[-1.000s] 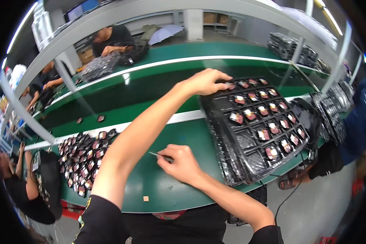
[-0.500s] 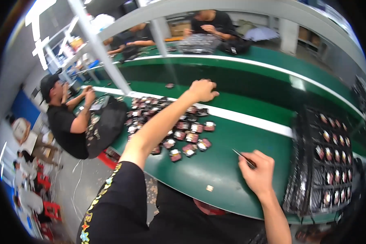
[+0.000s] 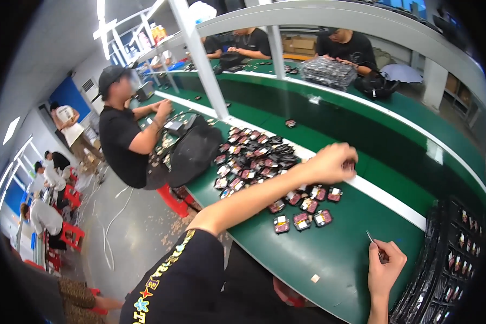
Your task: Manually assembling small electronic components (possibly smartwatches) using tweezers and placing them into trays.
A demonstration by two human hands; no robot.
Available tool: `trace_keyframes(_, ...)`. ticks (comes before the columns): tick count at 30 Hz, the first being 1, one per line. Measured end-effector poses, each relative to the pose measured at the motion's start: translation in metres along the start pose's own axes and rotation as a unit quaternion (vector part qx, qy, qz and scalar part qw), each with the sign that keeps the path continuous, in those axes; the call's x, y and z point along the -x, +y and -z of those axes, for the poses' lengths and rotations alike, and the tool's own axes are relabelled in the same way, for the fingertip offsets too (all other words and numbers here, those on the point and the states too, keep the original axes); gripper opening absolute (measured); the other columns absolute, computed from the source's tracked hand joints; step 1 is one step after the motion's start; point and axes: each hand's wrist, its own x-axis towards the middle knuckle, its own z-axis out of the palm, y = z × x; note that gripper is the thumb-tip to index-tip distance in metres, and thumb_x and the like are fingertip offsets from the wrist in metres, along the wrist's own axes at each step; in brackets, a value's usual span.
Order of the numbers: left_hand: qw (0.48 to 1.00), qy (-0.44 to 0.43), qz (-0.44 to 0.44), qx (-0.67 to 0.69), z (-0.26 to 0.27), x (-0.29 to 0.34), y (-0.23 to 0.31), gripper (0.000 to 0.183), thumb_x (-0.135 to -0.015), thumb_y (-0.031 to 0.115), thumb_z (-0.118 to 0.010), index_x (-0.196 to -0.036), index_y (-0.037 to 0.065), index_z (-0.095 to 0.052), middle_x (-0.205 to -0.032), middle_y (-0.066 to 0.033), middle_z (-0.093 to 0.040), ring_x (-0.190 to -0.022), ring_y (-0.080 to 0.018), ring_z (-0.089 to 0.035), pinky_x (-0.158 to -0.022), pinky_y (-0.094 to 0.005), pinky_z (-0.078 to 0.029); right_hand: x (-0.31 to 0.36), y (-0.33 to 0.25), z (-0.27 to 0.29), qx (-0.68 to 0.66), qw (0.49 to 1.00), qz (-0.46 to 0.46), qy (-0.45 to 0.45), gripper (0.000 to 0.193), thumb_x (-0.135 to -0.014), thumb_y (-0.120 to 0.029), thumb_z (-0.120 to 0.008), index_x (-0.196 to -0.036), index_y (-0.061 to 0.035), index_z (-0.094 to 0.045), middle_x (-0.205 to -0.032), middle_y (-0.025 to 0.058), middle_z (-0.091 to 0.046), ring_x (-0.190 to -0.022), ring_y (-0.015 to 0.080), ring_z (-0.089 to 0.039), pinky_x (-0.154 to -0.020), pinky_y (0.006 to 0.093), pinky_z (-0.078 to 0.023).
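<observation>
Head view: left hand (image 3: 332, 162) pinches a small dark part (image 3: 349, 165) over the white rail (image 3: 386, 198); right hand (image 3: 386, 263) grips a thin metal tool (image 3: 369, 236). I'd call it pick-up; next move wants a steady pinch.

Illumination: bright, diffuse white; ceiling tubes (image 3: 101, 11) at upper left are overexposed. Glare: pale patches on the dark green panel (image 3: 372, 127); faint sheen on the desk (image 3: 340, 243). Distortion: overhead rail (image 3: 308, 15) bows; rim darkens to black. Distant workers (image 3: 49, 171) lack fine detail.
</observation>
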Motion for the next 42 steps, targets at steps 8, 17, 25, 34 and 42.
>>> trace_keyframes(8,0.971,-0.177,-0.133,0.096,-0.007,0.090,0.094,0.052,-0.089,0.017,-0.078,-0.139,0.007,-0.069,-0.136,-0.0135,-0.066,-0.125,-0.0335,-0.066,-0.105,-0.0475,-0.053,-0.005,-0.014,0.002,0.031,0.999,-0.026,-0.007,0.010,-0.089,0.001,-0.080,-0.098,0.0058,-0.083,-0.067,0.0082,-0.063,-0.059,0.0108,-0.057,-0.054,0.0301,-0.040)
trace_keyframes(17,0.981,-0.160,-0.090,0.058,0.001,0.076,0.084,0.058,-0.083,0.024,-0.095,-0.133,0.004,-0.074,-0.124,-0.0100,-0.069,-0.114,-0.0320,-0.066,-0.098,-0.0426,-0.055,-0.006,-0.004,-0.007,-0.006,0.998,-0.061,-0.018,0.011,-0.091,-0.001,-0.085,-0.101,0.0035,-0.084,-0.066,0.0041,-0.062,-0.057,0.0080,-0.053,-0.054,0.0273,-0.039)
trace_keyframes(25,0.976,-0.179,-0.055,0.110,-0.004,0.083,0.090,0.051,-0.083,0.020,-0.094,-0.129,0.006,-0.076,-0.118,-0.0073,-0.071,-0.110,-0.0295,-0.064,-0.098,-0.0424,-0.050,0.002,-0.012,0.001,-0.060,0.994,-0.049,-0.071,0.014,-0.087,0.004,-0.086,-0.100,0.0043,-0.085,-0.069,0.0024,-0.065,-0.056,0.0044,-0.051,-0.052,0.0235,-0.035)
trace_keyframes(34,0.967,-0.205,-0.074,0.134,-0.010,0.081,0.088,0.052,-0.079,0.030,-0.097,-0.123,0.006,-0.081,-0.091,-0.0045,-0.068,-0.088,-0.0245,-0.062,-0.096,-0.0409,-0.039,0.001,-0.008,-0.003,-0.006,0.996,0.005,-0.094,0.009,-0.083,0.006,-0.083,-0.090,0.0027,-0.082,-0.065,0.0023,-0.064,-0.049,0.0058,-0.049,-0.046,0.0258,-0.033)
trace_keyframes(42,0.966,-0.189,-0.087,0.153,-0.014,0.083,0.083,0.055,-0.077,0.032,-0.097,-0.122,0.005,-0.082,-0.089,-0.0034,-0.069,-0.087,-0.0238,-0.062,-0.098,-0.0413,-0.039,0.003,-0.007,-0.011,0.006,0.996,-0.005,-0.088,0.011,-0.082,0.006,-0.084,-0.092,0.0027,-0.083,-0.065,0.0028,-0.064,-0.049,0.0063,-0.049,-0.045,0.0258,-0.033)
